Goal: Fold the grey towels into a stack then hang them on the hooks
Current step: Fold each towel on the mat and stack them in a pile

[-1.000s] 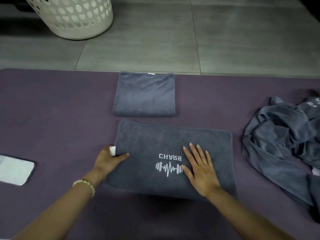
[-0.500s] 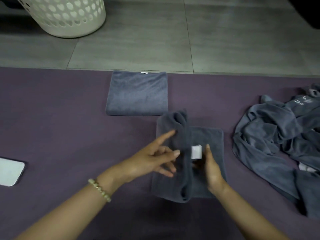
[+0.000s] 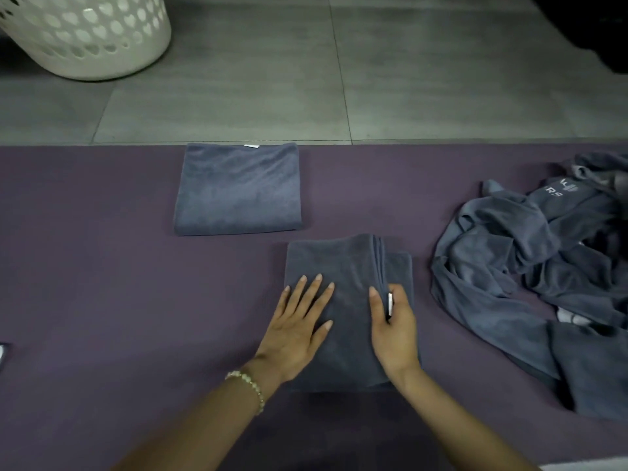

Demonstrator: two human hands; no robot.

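- The left hand (image 3: 299, 331) is lying flat on the near-left part of the half-folded dark grey terry towel (image 3: 343, 263), palm down, fingers straight and slightly spread, gripping nothing.
- The left forearm is reaching in from the lower left, wearing a pale beaded bracelet (image 3: 249, 385) at the wrist.
- The right hand (image 3: 396, 334) is pinching the towel's layered right edge, thumb on top and fingers curling round it, with a small white label (image 3: 390, 303) showing between them.
- This towel is lying on the purple cloth-covered surface (image 3: 102, 266), directly in front of the person.
- A neatly folded grey towel (image 3: 238, 192) is resting farther away, near the surface's far edge, apart from the first.
- A crumpled heap of grey towels (image 3: 530, 266) is sitting to the right.
- A white perforated plastic laundry basket (image 3: 88, 35) is standing on the grey tiled floor (image 3: 424, 79) beyond.
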